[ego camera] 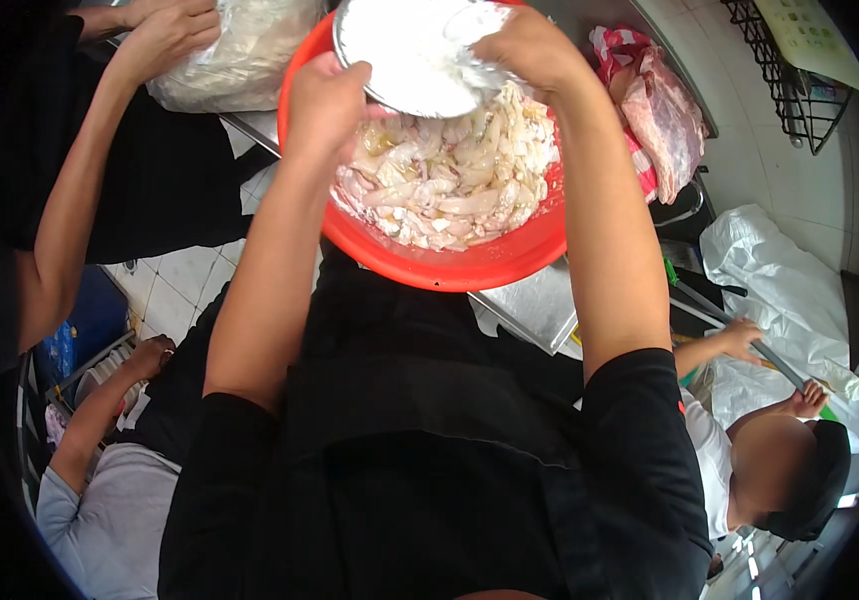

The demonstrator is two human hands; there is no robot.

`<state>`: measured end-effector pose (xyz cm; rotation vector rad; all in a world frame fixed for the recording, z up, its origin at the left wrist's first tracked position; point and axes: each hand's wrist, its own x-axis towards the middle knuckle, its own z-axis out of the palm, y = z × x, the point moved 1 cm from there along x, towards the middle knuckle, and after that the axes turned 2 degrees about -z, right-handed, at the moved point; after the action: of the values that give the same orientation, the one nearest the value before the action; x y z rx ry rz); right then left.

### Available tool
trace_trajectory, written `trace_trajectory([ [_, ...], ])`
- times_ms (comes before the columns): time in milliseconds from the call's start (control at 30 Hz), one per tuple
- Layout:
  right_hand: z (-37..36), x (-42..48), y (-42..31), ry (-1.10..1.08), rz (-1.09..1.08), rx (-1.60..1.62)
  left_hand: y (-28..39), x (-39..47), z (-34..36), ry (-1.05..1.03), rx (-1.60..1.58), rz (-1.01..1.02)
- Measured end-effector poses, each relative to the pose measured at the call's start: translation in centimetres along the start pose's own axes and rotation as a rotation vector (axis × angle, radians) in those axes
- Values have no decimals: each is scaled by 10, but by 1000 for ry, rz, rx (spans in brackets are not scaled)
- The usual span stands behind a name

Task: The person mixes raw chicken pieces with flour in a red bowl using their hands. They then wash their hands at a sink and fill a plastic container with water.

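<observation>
My left hand [327, 105] grips the rim of a round metal bowl [407, 52] filled with white powder. The bowl is tilted over a large red plastic basin [429, 277]. At the bowl's right side is my right hand [531, 49], blurred, its fingers at the powder; whether they close on any is unclear. Below the bowl, raw pale meat strips [444, 180] lie heaped in the basin, wet and dusted with white clumps. The far part of the basin is hidden behind the bowl and my hands.
A co-worker's hands [174, 34] touch a clear plastic bag [249, 56] at upper left. Raw meat [662, 120] lies on a red-and-white bag at right. Another person [767, 450] holds a long pole [774, 360] near white sacks [774, 277]. Someone in grey [114, 517] is behind me at left.
</observation>
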<state>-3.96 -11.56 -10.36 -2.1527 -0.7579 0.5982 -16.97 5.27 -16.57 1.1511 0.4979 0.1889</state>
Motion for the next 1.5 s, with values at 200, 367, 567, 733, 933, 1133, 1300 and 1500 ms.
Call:
trace_trajectory([
  [200,10,-52,13,132,123,103,17,13,-21,64,-48,35],
  [367,56,-45,27,3,255,-27,35,15,-39,75,-39,83],
  [567,55,32,52,205,289,-366,55,2,-57,109,-17,74],
  [733,24,27,103,356,364,-574,57,-9,-68,144,-37,59],
  [933,44,-72,100,167,288,-453,48,7,-33,242,53,-11],
  [1133,89,-4,50,173,206,-279,52,6,-34,68,-156,-1],
  [1300,26,15,57,113,-49,-337,67,-34,-9,192,-145,-20],
  [1500,24,-29,81,10,42,-705,60,-37,-35,132,-108,-88],
])
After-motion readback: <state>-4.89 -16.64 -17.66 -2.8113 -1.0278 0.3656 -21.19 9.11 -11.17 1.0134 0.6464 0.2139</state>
